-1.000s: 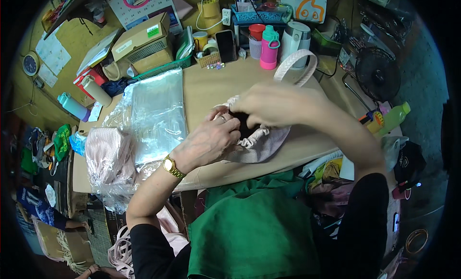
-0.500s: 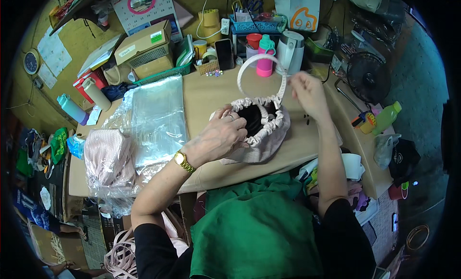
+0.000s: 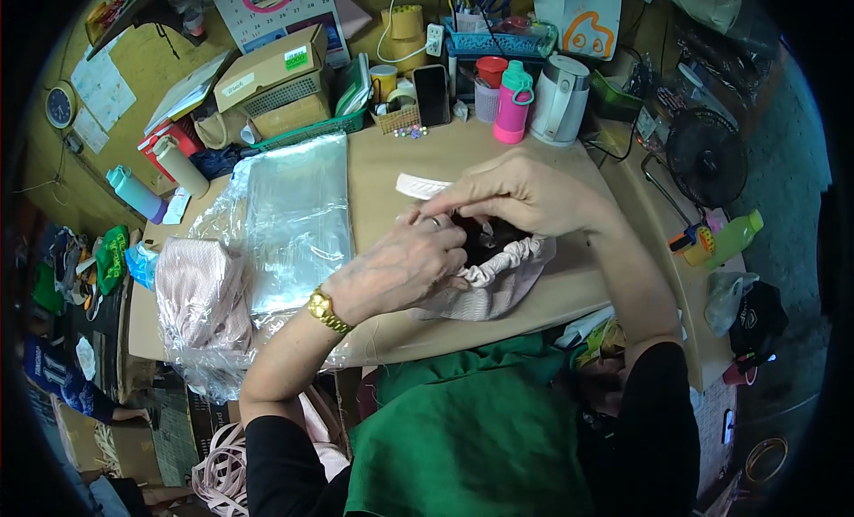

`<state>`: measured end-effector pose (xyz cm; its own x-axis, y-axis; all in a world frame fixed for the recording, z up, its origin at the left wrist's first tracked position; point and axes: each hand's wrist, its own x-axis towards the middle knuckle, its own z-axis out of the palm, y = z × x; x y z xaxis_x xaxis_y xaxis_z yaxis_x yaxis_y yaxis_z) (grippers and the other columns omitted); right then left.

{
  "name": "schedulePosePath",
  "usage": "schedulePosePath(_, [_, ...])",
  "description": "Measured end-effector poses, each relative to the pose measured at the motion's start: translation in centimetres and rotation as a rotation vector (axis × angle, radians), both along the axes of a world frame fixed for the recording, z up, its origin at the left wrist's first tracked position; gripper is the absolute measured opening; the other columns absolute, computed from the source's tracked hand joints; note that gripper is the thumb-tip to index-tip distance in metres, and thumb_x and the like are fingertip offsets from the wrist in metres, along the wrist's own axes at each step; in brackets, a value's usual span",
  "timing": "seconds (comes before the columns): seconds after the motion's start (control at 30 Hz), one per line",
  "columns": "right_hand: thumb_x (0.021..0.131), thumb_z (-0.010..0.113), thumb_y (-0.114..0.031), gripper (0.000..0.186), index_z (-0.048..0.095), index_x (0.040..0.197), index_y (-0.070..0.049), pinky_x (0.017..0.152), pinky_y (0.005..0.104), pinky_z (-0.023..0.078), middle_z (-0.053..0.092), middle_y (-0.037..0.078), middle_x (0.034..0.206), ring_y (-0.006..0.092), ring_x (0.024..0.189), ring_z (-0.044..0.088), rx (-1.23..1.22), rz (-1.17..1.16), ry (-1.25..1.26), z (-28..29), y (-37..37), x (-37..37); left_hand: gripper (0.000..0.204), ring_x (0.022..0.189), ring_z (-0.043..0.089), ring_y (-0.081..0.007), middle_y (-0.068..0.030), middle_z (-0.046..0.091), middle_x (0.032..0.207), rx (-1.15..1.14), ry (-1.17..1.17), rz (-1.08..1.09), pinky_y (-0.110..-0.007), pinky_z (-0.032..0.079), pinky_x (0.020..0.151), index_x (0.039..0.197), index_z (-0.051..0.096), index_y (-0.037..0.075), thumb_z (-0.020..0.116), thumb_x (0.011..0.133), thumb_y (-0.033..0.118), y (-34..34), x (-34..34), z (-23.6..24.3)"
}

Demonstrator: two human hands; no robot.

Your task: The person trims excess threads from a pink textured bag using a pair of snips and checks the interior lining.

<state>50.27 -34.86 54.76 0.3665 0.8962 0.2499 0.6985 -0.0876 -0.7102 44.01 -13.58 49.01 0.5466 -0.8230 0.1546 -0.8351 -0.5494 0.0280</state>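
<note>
A pale pink fabric bag (image 3: 503,294) with a gathered, ruffled rim and a dark interior rests at the table's front edge. My left hand (image 3: 400,261), wearing a gold watch, is closed on the bag's far-left rim. Over the opening arches my right hand (image 3: 529,195), its fingertips pressed together beside the left fingers at that rim; the exact spot they pinch is hidden. Beyond the right fingers a short piece of the bag's pale handle (image 3: 418,186) sticks out to the left. The rest of the handle is covered by my hand.
Clear plastic sheets (image 3: 298,223) and a bagged pink fabric bundle (image 3: 205,290) lie to the left. At the back stand a pink bottle (image 3: 512,108), a white kettle (image 3: 560,103), a phone (image 3: 432,96) and boxes (image 3: 271,76). A black fan (image 3: 707,157) stands right.
My right hand has come left and down over the bag's opening to meet my left hand. The handle, upright before, now leans over leftward beneath it. The view has shifted slightly.
</note>
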Motion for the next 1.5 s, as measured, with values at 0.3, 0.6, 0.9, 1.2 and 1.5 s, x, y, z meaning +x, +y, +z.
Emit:
schedulePosePath(0.3, [0.077, 0.067, -0.001, 0.049, 0.065, 0.125, -0.01, 0.068, 0.0326, 0.046, 0.058, 0.009, 0.085, 0.0226, 0.082, 0.058, -0.107, -0.19, -0.437, 2.2, -2.6, 0.6, 0.035, 0.124, 0.045, -0.0391, -0.02, 0.044, 0.129, -0.662, -0.069, 0.214, -0.047, 0.042, 0.102, 0.091, 0.07, 0.01, 0.085, 0.068, 0.031, 3.3, 0.4, -4.2])
schedulePosePath(0.6, [0.081, 0.065, -0.008, 0.026, 0.072, 0.106, -0.01, 0.071, 0.0406, 0.049, 0.066, 0.011, 0.087, 0.0312, 0.086, 0.065, -0.485, -0.07, -0.401, 3.2, 2.0, -0.7, 0.039, 0.119, 0.053, -0.0368, -0.0217, 0.05, 0.134, -0.714, -0.001, 0.096, -0.043, 0.047, 0.097, 0.091, 0.068, 0.006, 0.086, 0.067, 0.03, 3.9, 0.4, -4.3])
schedulePosePath(0.9, [0.077, 0.063, -0.011, 0.012, 0.071, 0.083, -0.004, 0.07, 0.0449, 0.051, 0.067, 0.016, 0.076, 0.0359, 0.078, 0.065, -0.474, -0.202, -0.551, 1.5, 2.1, 1.3, 0.035, 0.111, 0.058, -0.0316, -0.0144, 0.058, 0.122, -0.624, -0.097, 0.113, -0.041, 0.048, 0.089, 0.088, 0.066, 0.009, 0.086, 0.067, 0.029, 3.3, -0.4, -3.6])
schedulePosePath(1.2, [0.078, 0.071, -0.02, 0.017, 0.07, 0.088, -0.007, 0.079, 0.0397, 0.049, 0.067, 0.008, 0.096, 0.0269, 0.091, 0.063, -0.121, -0.095, -0.663, -0.5, 2.0, -1.3, 0.032, 0.115, 0.054, -0.0306, -0.0116, 0.057, 0.117, -0.559, -0.032, 0.059, -0.045, 0.041, 0.096, 0.089, 0.062, 0.006, 0.078, 0.076, 0.031, 3.8, -0.2, -2.6])
schedulePosePath(1.5, [0.07, 0.08, -0.03, 0.03, 0.067, 0.083, -0.007, 0.104, 0.0495, 0.036, 0.06, 0.015, 0.119, 0.0309, 0.111, 0.055, -0.221, -0.193, -0.713, -5.2, -2.6, -2.9, 0.027, 0.11, 0.061, -0.0246, -0.0048, 0.061, 0.094, -0.425, -0.041, -0.065, -0.052, 0.035, 0.103, 0.086, 0.058, 0.011, 0.073, 0.082, 0.033, 3.4, 1.5, -3.1])
